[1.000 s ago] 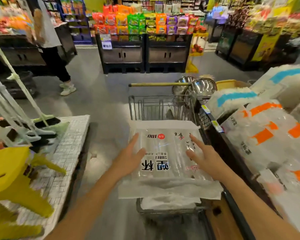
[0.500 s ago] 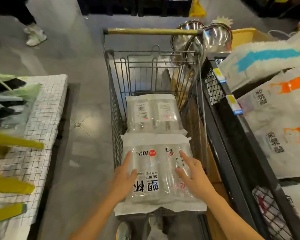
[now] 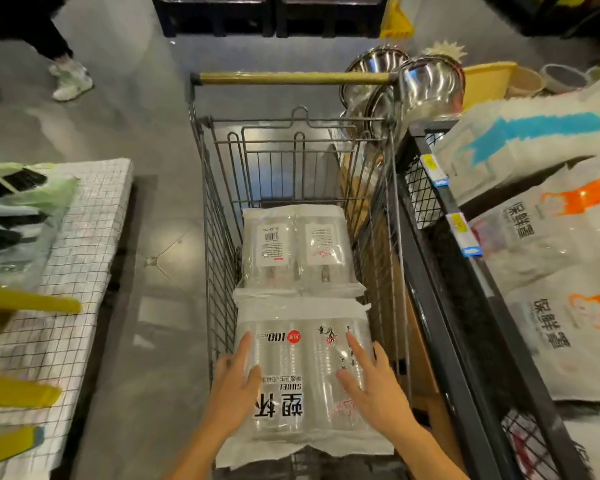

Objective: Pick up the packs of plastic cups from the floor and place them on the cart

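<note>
A wire shopping cart [image 3: 219, 216] with a wooden-wrapped handle stands in front of me. Inside it lie two clear packs of plastic cups. The far pack [image 3: 297, 251] shows its barcode label. The near pack [image 3: 300, 372], printed with black characters and a red dot, lies at the cart's near end. My left hand [image 3: 234, 386] rests flat on its left side with straight fingers. My right hand [image 3: 371, 382] rests flat on its right side, fingers spread.
Right of the cart stands a black mesh bin [image 3: 440, 306] full of white bags with orange and blue marks. Steel bowls [image 3: 426, 84] hang by the cart handle. To the left is a checked table [image 3: 84, 244] with brushes and yellow items. A person's shoe [image 3: 71, 81] is far left.
My view has tilted down from the shop aisle to the cart. Both hands lowered the near pack from above the cart's rim down inside, behind the far pack.
</note>
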The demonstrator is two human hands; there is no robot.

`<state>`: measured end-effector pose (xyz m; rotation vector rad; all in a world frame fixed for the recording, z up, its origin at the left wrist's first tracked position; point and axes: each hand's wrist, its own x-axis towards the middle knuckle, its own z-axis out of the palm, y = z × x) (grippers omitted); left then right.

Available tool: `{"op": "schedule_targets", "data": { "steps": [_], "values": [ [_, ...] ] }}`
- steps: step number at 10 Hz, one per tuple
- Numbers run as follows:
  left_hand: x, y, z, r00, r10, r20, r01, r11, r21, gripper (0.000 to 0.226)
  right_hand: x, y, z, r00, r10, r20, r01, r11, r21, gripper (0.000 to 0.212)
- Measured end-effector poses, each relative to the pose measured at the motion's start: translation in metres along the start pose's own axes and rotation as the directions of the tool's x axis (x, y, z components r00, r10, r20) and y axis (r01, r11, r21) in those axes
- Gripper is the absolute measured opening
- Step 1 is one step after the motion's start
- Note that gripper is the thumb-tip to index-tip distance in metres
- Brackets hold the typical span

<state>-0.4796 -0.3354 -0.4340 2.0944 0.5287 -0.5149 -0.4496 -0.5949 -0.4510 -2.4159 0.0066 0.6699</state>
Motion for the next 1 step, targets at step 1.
{"op": "schedule_targets", "data": {
  "steps": [1],
  "values": [
    [-0.0138,0.009,-0.0133,0.999,0.015,-0.05,-0.015,1.0,-0.015,0.056,-0.0117,-0.0122,-0.017,1.0,-0.018,-0.019,0.017,0.998,-0.065,0.071]
  ]
}}
